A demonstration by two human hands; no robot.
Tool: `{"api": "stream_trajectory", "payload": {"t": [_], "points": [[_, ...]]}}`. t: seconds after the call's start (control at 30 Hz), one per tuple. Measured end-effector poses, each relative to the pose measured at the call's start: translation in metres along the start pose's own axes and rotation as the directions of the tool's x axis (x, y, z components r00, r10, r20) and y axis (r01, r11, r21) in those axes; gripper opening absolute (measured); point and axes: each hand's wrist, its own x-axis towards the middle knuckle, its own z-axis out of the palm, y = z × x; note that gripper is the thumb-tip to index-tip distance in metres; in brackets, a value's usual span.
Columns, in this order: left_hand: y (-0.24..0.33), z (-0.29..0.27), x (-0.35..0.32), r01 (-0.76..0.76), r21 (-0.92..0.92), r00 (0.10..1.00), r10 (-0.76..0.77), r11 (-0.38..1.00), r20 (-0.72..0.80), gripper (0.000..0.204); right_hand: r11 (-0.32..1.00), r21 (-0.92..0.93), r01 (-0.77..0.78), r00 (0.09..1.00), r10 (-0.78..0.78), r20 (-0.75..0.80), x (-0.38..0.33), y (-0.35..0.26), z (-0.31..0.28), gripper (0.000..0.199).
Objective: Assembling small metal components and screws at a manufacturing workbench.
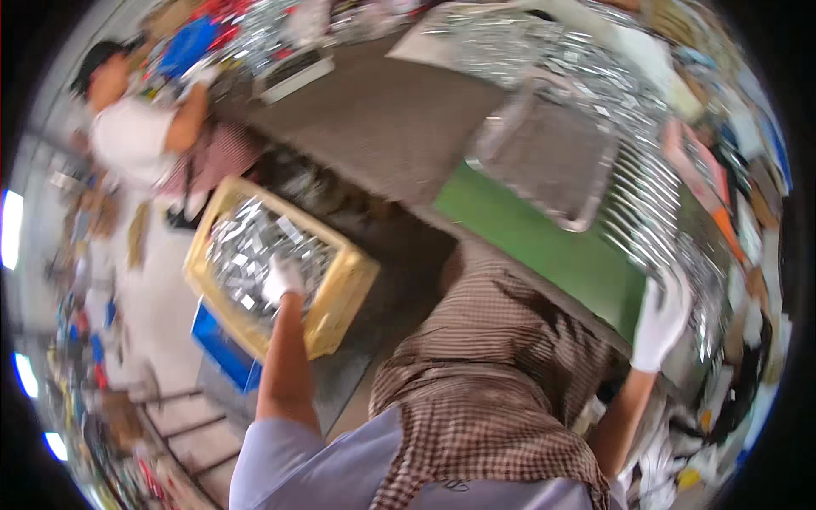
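Note:
My left hand (pixel 283 279), in a white glove, reaches down into a yellow crate (pixel 347 289) filled with small shiny metal pieces (pixel 255 255). Its fingers are blurred among the pieces, so its grip does not show. At the right side of the workbench, my right hand (pixel 665 319), also gloved in white, has its fingers stretched out beside a row of silver metal strips (pixel 637 204). Its fingertips lie at the near end of that row. Under this hand's side runs a green mat (pixel 544 242), and on the mat's far part rests a clear-rimmed tray (pixel 552 157).
A blue bin (pixel 223 344) sits under the yellow crate. Loose metal pieces (pixel 586 64) are heaped at the bench's far right, near an orange-handled tool (pixel 727 225). A white box (pixel 293 75) stands on the brown bench top (pixel 382 119). Another person (pixel 140 127) works at the far left.

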Motion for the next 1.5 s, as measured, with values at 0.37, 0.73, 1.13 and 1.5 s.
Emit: {"api": "stream_trajectory", "payload": {"t": [0.37,0.73,1.13,1.5], "points": [[-0.061,-0.017,0.008,-0.285,-0.052,0.955,0.28,0.957,-0.098,0.038,0.973,0.123,0.195,0.979,-0.185,-0.084,0.091,0.015,0.025,0.011],[-0.002,-0.102,-0.025,-0.496,-0.578,0.82,0.132,0.648,-0.556,0.035,0.953,0.222,0.208,0.945,-0.254,0.204,0.111,0.015,0.035,0.007],[0.236,-0.196,-0.141,-0.729,-0.648,0.564,0.731,0.221,-0.385,0.033,0.943,0.073,0.324,0.942,-0.315,-0.113,0.072,-0.014,0.014,0.006],[0.489,-0.139,-0.106,-0.996,-0.029,0.085,0.988,0.082,-0.128,0.024,0.967,0.232,0.1,0.986,-0.065,-0.154,-0.016,-0.051,0.0,0.022]]}}
